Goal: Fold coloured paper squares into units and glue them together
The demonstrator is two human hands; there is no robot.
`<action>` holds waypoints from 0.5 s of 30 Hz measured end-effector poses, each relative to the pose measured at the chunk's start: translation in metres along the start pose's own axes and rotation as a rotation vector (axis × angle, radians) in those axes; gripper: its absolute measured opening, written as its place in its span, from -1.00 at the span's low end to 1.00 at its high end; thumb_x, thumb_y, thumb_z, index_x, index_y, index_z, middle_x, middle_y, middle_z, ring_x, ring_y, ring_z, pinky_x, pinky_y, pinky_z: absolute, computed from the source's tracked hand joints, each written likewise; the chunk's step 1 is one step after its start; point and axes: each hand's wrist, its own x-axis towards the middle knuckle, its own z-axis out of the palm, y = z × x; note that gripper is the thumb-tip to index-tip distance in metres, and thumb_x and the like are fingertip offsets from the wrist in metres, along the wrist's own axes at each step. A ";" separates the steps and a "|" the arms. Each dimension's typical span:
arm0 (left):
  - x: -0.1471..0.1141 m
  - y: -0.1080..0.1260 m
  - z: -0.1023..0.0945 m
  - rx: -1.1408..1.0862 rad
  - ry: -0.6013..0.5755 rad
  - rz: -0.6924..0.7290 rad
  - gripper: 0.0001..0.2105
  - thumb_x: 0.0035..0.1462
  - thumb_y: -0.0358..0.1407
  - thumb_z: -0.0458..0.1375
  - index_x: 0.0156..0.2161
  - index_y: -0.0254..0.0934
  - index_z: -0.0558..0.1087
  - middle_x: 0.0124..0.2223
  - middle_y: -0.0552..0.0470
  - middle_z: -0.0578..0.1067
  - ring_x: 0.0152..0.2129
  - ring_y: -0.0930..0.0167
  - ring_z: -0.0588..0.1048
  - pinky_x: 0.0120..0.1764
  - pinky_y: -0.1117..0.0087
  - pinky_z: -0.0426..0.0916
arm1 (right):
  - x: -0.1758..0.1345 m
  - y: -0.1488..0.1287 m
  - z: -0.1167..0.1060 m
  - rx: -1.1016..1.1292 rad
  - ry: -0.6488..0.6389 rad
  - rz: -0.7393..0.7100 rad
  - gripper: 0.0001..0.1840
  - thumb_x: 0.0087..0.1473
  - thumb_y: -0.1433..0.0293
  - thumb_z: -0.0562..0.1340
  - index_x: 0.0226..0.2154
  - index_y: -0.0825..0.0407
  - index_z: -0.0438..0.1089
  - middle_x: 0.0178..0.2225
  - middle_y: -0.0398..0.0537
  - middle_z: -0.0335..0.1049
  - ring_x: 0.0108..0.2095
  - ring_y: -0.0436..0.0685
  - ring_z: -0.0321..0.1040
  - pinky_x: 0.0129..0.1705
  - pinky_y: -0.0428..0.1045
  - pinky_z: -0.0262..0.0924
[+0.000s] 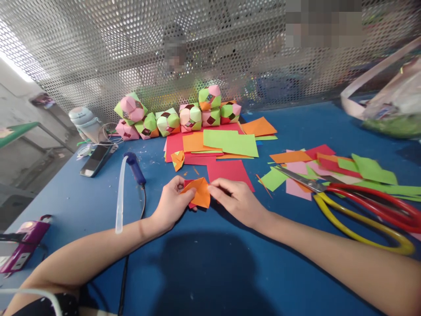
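Note:
An orange piece of paper (pixel 201 193), with red paper showing behind it, is held up over the front middle of the table. My left hand (pixel 174 199) grips its left side, the thumb lying across the orange face. At the right edge, my right hand (pixel 235 197) pinches the paper between thumb and fingers. Just beyond my hands lie a red sheet (pixel 232 173) and a small folded orange and green paper piece (pixel 178 160). Farther back is a pile of green sheets (pixel 230 142), orange sheets and red sheets.
Folded paper balls (pixel 167 121) line the metal mesh (pixel 246 52). Large scissors (pixel 355 202) rest on paper scraps (pixel 301 166) at right. A glue gun (pixel 134 169), a phone (pixel 96 159), a bottle (pixel 87 123) and a purple power strip (pixel 24 243) are at left. A plastic bag (pixel 394 105) stands back right.

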 end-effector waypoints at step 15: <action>-0.007 0.005 -0.001 0.350 -0.048 0.104 -0.89 -0.01 -0.32 0.12 -0.42 -0.29 0.26 -0.55 0.20 0.32 -0.65 0.55 0.33 -0.56 0.54 0.23 | -0.002 0.003 0.004 -0.091 0.037 -0.105 -0.84 0.11 0.33 0.11 -0.41 0.04 0.34 -0.52 -0.14 0.34 -0.50 -0.01 0.26 -0.44 -0.10 0.13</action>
